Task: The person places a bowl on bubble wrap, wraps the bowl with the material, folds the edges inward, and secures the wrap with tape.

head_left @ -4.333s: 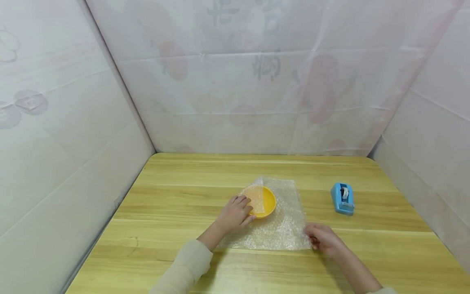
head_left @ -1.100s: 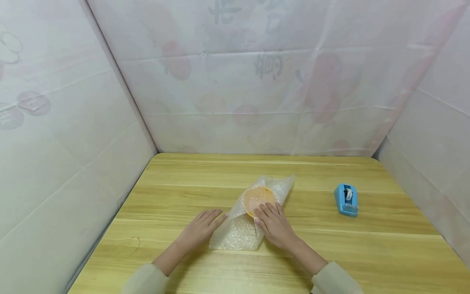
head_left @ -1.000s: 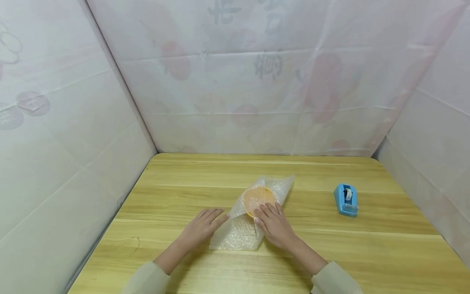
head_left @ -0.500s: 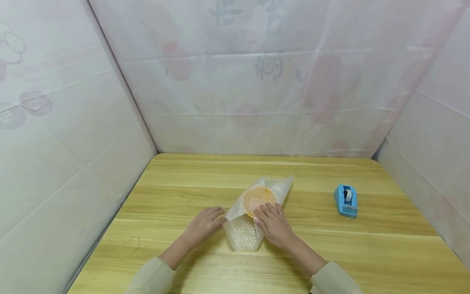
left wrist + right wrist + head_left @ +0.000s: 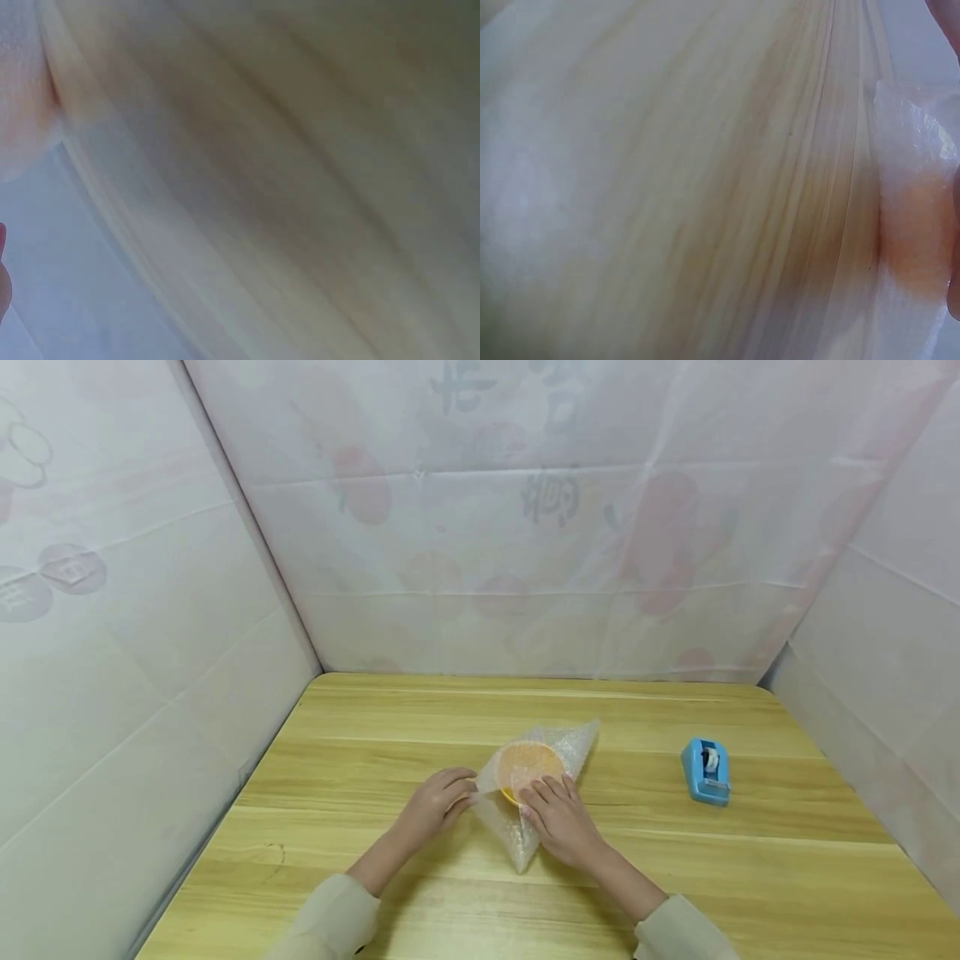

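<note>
A yellow bowl (image 5: 534,760) stands on the table, covered by folded bubble wrap (image 5: 519,835) that lets its colour show through. At the left side of the package, my left hand (image 5: 433,810) pinches the wrap's edge between thumb and fingers. My right hand (image 5: 564,825) lies over the lower right of the bowl, its fairly straight fingers pressing the folded layers down. The right wrist view catches the wrapped side of the bowl as an orange patch under clear wrap (image 5: 911,127). Only a bit of hand (image 5: 22,97) shows in the left wrist view.
A blue tape dispenser (image 5: 706,772) with a roll in it stands to the right on the wooden table (image 5: 360,718). Pale printed cloth (image 5: 465,552) hangs behind the table, and pale walls rise on both sides.
Earlier the wrap lay spread with the bowl partly bare; its right side has since been folded over. Now my left hand has drawn the lower left part inward, narrowing it to a point. The right hand stays.
</note>
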`<state>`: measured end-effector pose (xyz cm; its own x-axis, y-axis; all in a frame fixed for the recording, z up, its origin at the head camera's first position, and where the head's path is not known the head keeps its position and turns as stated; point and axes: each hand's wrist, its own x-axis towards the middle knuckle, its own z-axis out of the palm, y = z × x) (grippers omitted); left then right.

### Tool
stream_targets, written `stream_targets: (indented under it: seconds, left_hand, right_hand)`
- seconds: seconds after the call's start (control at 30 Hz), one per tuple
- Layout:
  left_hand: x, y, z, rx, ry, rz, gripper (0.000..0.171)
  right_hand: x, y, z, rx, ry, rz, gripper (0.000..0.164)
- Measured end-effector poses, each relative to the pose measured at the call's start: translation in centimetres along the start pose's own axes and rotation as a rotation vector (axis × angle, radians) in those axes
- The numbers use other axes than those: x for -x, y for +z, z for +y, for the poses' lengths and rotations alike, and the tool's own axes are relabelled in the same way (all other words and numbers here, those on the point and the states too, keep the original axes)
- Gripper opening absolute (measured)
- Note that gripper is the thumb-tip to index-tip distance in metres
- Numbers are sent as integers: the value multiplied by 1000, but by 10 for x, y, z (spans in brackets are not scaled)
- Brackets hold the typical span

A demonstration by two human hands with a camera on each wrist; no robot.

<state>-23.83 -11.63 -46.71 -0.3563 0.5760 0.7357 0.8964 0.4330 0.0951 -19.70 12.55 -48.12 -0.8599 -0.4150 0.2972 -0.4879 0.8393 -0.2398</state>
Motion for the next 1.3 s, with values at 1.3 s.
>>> stream_targets:
  seconds: [1.3]
  left_hand:
    - [-48, 67, 4, 5, -407, 166, 33]
  right_hand:
    - [-2, 4, 2, 89, 20, -21, 23]
